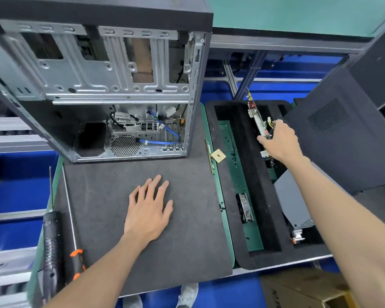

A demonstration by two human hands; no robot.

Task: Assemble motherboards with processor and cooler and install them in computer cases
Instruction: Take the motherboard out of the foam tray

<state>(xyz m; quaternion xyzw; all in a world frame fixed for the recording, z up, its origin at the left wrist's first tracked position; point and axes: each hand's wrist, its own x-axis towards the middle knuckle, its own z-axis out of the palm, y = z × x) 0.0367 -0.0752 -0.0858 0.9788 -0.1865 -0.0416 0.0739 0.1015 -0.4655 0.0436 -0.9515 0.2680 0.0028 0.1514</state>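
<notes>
An open computer case lies at the back of the dark foam mat, its bare metal interior facing me, with blue cables low inside. My left hand rests flat on the mat, fingers spread. My right hand grips the lower edge of a motherboard that stands on edge in the black foam tray at the right. A gold processor lies on the tray's left rim, beside a memory stick. A cooler fan sits in the tray's green slot.
An electric screwdriver and an orange-handled screwdriver lie at the mat's left edge. A dark case side panel leans at the right. A grey power supply sits in the tray. A cardboard box is below right.
</notes>
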